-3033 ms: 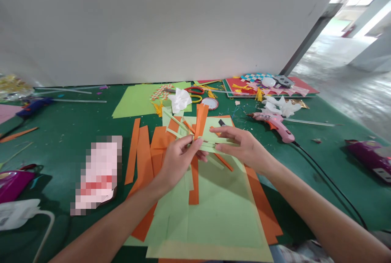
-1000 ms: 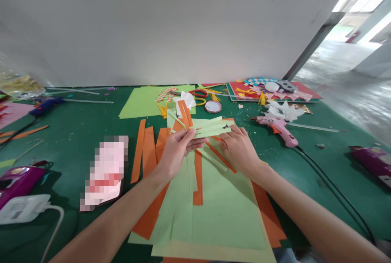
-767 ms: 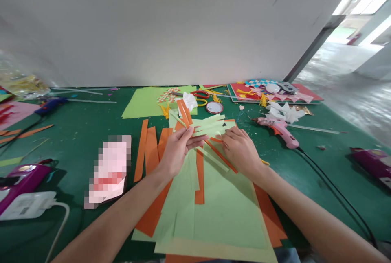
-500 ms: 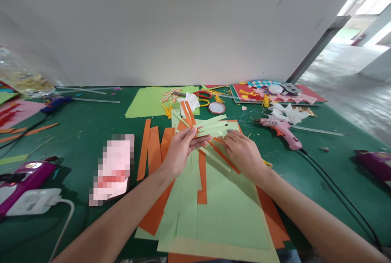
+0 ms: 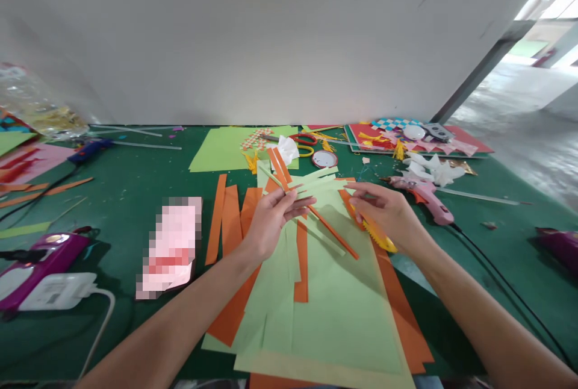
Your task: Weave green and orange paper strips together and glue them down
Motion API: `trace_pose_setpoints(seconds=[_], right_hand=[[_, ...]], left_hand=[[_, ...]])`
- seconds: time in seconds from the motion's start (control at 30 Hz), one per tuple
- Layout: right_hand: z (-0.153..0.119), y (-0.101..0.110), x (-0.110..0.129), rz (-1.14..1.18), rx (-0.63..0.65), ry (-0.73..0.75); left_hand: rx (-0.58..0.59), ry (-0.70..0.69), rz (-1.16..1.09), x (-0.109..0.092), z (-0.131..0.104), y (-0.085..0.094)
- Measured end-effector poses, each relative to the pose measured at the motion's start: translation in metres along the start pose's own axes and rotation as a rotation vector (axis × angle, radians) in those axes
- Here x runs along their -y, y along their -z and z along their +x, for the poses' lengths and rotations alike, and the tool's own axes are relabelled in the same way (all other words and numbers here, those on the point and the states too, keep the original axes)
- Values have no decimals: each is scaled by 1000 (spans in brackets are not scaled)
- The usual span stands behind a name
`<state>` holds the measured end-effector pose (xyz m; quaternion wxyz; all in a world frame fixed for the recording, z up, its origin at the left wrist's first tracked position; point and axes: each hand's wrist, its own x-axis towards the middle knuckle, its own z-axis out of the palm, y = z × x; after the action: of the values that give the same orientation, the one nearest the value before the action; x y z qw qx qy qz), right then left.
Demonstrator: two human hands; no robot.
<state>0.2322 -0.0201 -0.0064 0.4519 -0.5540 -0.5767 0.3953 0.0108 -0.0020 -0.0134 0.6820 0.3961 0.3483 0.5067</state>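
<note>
My left hand (image 5: 275, 220) is closed on a bundle of crossed paper strips, pinched between thumb and fingers. Narrow orange strips (image 5: 280, 167) point up and away from it, while pale green strips (image 5: 320, 181) fan out to the right. A long orange strip (image 5: 336, 233) slants down to the right below the bundle. My right hand (image 5: 383, 211) is beside the green strips' ends, its fingers loosely curved and apart; the index fingertip looks level with those ends, contact unclear. Under that hand lies a yellow tool with a ridged edge (image 5: 380, 237), partly covered.
Pale green sheets (image 5: 338, 317) and wide orange strips (image 5: 231, 217) lie beneath my hands. A phone (image 5: 169, 250) lies left, a pink glue gun (image 5: 424, 193) with cord right. Scissors (image 5: 304, 139), a round tin (image 5: 324, 159) and a tissue (image 5: 287, 150) sit behind. A grey panel (image 5: 271, 40) borders the table.
My right hand has shifted right and lifted off the green sheets, uncovering the yellow ridged tool. My left hand keeps its hold on the strips. The view has turned slightly left.
</note>
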Motion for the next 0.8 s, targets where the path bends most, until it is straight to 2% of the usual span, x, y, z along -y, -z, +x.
trace_pose_setpoints(seconds=[0.13,0.27,0.43,0.57,0.67,0.8], right_hand=[[-1,7,5,212,75,-122],[-2,11,8,354,108,-170],[-1,11,7,498,259,-271],[-3,6,7,556,264,-335],[-6,3,8,465,246,-285],[-8,2,9,199,120,-53]], left_hand=[[3,-1,39,1,0,0],[19,6,44,2,-1,0],[27,21,67,3,-1,1],[32,31,83,6,0,1],[29,26,95,6,1,2],[28,10,93,4,1,2]])
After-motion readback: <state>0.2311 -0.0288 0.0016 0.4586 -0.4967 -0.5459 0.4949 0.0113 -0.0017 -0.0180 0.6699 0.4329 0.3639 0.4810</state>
